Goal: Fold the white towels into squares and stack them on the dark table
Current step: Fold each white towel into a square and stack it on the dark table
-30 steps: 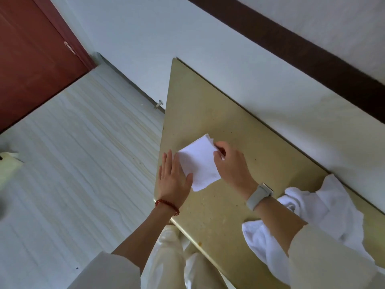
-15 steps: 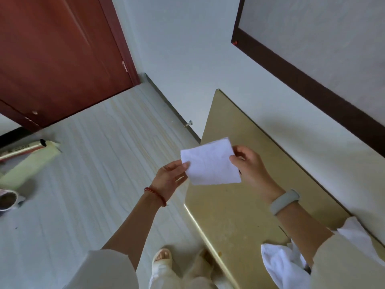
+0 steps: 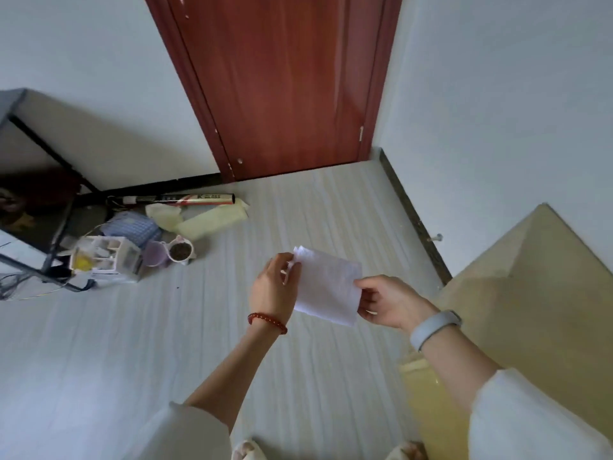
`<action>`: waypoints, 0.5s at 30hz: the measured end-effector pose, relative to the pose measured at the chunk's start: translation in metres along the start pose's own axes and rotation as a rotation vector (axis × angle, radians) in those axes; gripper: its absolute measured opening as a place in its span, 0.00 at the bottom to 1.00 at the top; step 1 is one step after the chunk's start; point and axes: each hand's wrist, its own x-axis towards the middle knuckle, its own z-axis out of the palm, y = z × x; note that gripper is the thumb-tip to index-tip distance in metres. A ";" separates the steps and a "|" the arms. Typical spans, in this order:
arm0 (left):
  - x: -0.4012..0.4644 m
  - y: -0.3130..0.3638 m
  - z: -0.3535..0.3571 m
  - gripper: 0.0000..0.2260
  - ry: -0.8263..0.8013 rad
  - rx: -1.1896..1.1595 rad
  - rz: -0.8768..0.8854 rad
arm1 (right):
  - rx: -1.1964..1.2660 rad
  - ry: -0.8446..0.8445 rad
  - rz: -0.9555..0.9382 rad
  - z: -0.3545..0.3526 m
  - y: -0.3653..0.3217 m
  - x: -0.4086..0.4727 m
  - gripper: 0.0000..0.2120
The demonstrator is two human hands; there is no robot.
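A white towel (image 3: 326,287), folded into a small square, hangs in the air over the pale floor. My left hand (image 3: 273,287) pinches its upper left corner. My right hand (image 3: 386,302) pinches its right edge. A dark table (image 3: 20,207) with a black frame shows at the far left, partly cut off by the frame edge. The pile of unfolded towels is out of view.
The tan table (image 3: 537,293) where I folded stands at the right. A red-brown door (image 3: 285,84) is straight ahead. Clutter lies on the floor by the dark table: a white organizer box (image 3: 106,262), cups (image 3: 179,252), a tube (image 3: 185,199).
I lifted the folded towel off the tan table and turned left; the view swung from the tan table to the door and floor. Both hands keep hold of the towel.
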 end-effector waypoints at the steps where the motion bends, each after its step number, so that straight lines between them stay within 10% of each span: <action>1: 0.007 -0.018 -0.031 0.09 0.048 0.056 0.034 | -0.045 -0.005 -0.071 0.041 0.000 -0.002 0.06; 9: 0.059 -0.145 -0.290 0.09 0.407 0.235 0.080 | -0.689 -0.123 -1.171 0.355 0.030 -0.025 0.10; 15: 0.094 -0.227 -0.421 0.11 0.537 0.263 -0.115 | -0.600 -0.332 -0.579 0.530 0.033 -0.008 0.08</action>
